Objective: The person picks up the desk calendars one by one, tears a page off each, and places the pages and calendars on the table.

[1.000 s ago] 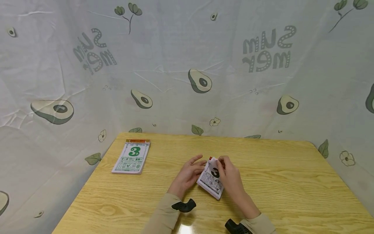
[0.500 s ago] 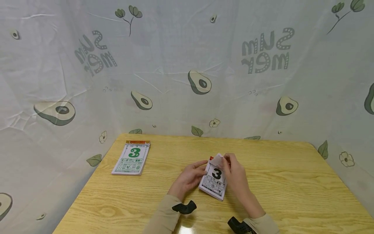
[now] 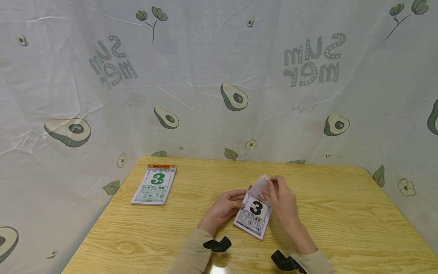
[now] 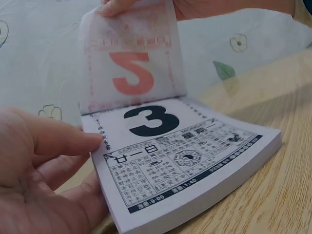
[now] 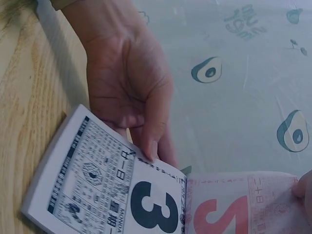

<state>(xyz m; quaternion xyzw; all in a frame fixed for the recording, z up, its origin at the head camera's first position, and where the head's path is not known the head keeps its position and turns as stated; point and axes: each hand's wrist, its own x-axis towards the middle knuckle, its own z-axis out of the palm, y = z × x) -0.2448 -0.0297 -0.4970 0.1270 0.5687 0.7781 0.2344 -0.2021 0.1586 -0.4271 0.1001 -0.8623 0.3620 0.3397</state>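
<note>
A small tear-off calendar (image 3: 253,215) lies on the table, turned at an angle, with a black 3 on its top page. At its left edge my left hand (image 3: 226,207) holds it; in the left wrist view the thumb (image 4: 78,141) touches the page and the other fingers lie against the side. My right hand (image 3: 284,198) pinches a lifted page (image 3: 261,190) by its free end. That thin page stands up from the binding, and a reversed red 2 shows through it. The red binding at the top is mostly hidden behind the page.
A second calendar (image 3: 155,186) with a green 3 and a red-and-yellow header lies at the table's far left. The wooden table (image 3: 342,213) ends against a pale curtain (image 3: 205,57) printed with avocados.
My right hand has drawn the page further up and back, and the red numeral now shows through. The calendar has shifted slightly right and turned. My left hand has closed in on its left edge.
</note>
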